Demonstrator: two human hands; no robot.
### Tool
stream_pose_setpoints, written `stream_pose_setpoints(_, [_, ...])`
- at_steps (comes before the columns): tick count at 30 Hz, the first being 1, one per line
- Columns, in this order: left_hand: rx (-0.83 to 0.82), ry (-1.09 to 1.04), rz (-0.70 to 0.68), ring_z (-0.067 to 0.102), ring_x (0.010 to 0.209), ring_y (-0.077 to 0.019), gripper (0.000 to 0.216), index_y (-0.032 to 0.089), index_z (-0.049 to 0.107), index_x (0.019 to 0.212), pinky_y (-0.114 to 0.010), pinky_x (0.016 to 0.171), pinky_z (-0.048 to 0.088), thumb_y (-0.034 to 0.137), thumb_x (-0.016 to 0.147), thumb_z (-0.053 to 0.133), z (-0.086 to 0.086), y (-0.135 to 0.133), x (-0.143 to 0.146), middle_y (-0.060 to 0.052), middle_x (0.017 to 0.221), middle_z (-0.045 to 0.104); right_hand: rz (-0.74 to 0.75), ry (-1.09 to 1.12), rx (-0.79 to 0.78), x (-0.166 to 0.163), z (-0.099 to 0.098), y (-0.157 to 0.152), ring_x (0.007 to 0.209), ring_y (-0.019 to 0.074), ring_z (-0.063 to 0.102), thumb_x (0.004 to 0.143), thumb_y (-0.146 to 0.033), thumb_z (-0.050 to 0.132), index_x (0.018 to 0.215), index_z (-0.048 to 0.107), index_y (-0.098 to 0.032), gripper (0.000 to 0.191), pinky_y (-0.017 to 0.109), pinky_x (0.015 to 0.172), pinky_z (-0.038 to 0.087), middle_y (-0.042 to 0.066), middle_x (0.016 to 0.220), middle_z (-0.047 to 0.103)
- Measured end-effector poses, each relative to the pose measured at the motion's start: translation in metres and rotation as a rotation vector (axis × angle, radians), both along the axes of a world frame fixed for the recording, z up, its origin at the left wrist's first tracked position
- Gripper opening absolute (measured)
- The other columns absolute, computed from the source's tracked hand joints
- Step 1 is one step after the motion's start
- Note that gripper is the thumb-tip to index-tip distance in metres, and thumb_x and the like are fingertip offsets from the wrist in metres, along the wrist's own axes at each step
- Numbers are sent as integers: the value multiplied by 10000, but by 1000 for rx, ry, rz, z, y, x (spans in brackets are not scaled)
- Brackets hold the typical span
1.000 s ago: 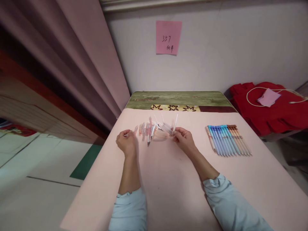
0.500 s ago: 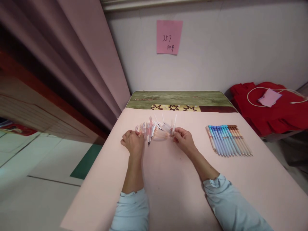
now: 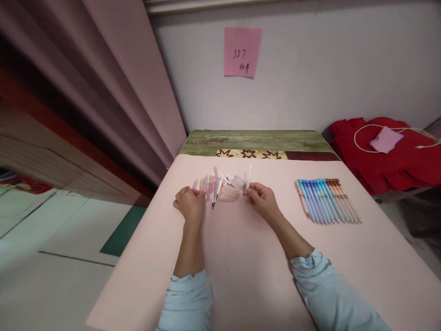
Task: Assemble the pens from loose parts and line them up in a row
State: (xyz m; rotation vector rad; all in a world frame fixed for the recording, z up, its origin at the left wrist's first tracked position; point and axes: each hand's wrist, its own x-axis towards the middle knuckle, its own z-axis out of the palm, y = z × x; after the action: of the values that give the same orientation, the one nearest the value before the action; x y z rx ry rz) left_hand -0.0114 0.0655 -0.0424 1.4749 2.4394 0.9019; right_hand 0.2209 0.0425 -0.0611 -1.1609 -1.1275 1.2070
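Observation:
A loose pile of clear and pink pen parts [image 3: 220, 184] lies on the pink tabletop [image 3: 248, 257] near its far side. My left hand [image 3: 189, 204] rests at the pile's left edge, fingers curled onto one of the pink pieces. My right hand [image 3: 262, 198] is at the pile's right edge, pinching a thin white pen refill [image 3: 248, 176] that points away from me. A neat row of blue and brown pens [image 3: 325, 200] lies to the right of my right hand, apart from it.
A green patterned board [image 3: 255, 140] sits past the tabletop against the wall. A pink note [image 3: 242, 51] hangs on the wall. Red cloth [image 3: 386, 156] with a white cable lies at the right. A curtain [image 3: 113, 92] hangs at the left, beyond the table's left edge.
My left hand has moved right from the table's open area to the left edge of the pile. My right hand has stayed in place with the refill.

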Motion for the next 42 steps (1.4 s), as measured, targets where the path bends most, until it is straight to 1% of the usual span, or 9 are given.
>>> stream_pose_setpoints(12, [-52, -37, -14, 533, 1172, -359, 137, 201, 620, 557, -533, 1025, 329, 242, 663, 698, 7, 0, -5, -121, 1250, 653, -1, -18, 0, 0, 1, -1, 515, 110, 510, 790, -368, 633, 868, 679, -193, 197, 221, 476, 403, -6, 653, 629])
stream_pose_setpoints(15, [38, -61, 60, 565, 1109, -353, 127, 196, 590, 573, -523, 993, 374, 211, 680, 659, 11, -2, -5, -133, 1108, 691, 7, -34, 8, 0, 1, -1, 524, 116, 516, 798, -355, 627, 881, 681, -200, 184, 225, 485, 410, -10, 651, 623])
stream_pose_setpoints(17, [193, -116, 112, 565, 1111, -333, 93, 189, 600, 624, -502, 992, 393, 218, 689, 660, 13, -2, -4, -124, 1091, 681, 10, -36, 18, 0, 0, -2, 524, 116, 516, 801, -346, 624, 879, 681, -201, 174, 229, 494, 417, -12, 651, 618])
stream_pose_setpoints(19, [386, -311, 131, 588, 1066, -281, 83, 179, 624, 708, -450, 965, 433, 248, 709, 669, 12, 1, 0, -107, 1076, 670, 12, -50, 33, 0, 0, -2, 525, 117, 519, 807, -335, 618, 876, 682, -201, 165, 232, 506, 424, -13, 647, 614])
stream_pose_setpoints(21, [502, -702, 110, 626, 884, -201, 143, 168, 628, 796, -377, 860, 493, 277, 723, 683, 10, 3, 7, -73, 947, 674, 19, -75, 47, 0, -1, -2, 538, 119, 528, 814, -326, 608, 878, 687, -198, 164, 234, 525, 435, -12, 651, 615])
stream_pose_setpoints(24, [430, -1321, -12, 580, 633, -109, 205, 153, 611, 827, -300, 697, 510, 275, 708, 724, 7, 5, 22, -42, 829, 677, 44, -112, 69, 1, -1, -3, 568, 123, 542, 822, -321, 599, 909, 699, -190, 186, 235, 552, 450, -4, 685, 630])
stream_pose_setpoints(26, [415, -1505, -95, 569, 595, -89, 253, 146, 612, 819, -271, 661, 510, 274, 675, 777, 6, 4, 31, -45, 810, 689, 70, -131, 87, 1, -1, -4, 575, 122, 538, 825, -324, 595, 927, 703, -184, 204, 234, 559, 451, -2, 696, 633])
stream_pose_setpoints(35, [657, -1322, -138, 536, 511, -62, 337, 155, 616, 882, -193, 505, 431, 276, 651, 829, 16, -1, 37, -41, 782, 716, 127, -136, 113, 2, -2, -5, 567, 117, 506, 842, -325, 588, 942, 702, -178, 211, 227, 545, 431, -2, 685, 618])
stream_pose_setpoints(42, [519, -1464, -277, 605, 599, -86, 360, 136, 659, 956, -234, 610, 510, 303, 682, 823, 19, -3, 45, -68, 847, 730, 209, -246, 176, 2, -5, -7, 532, 106, 464, 840, -338, 605, 1000, 719, -180, 252, 220, 521, 385, -13, 665, 597])
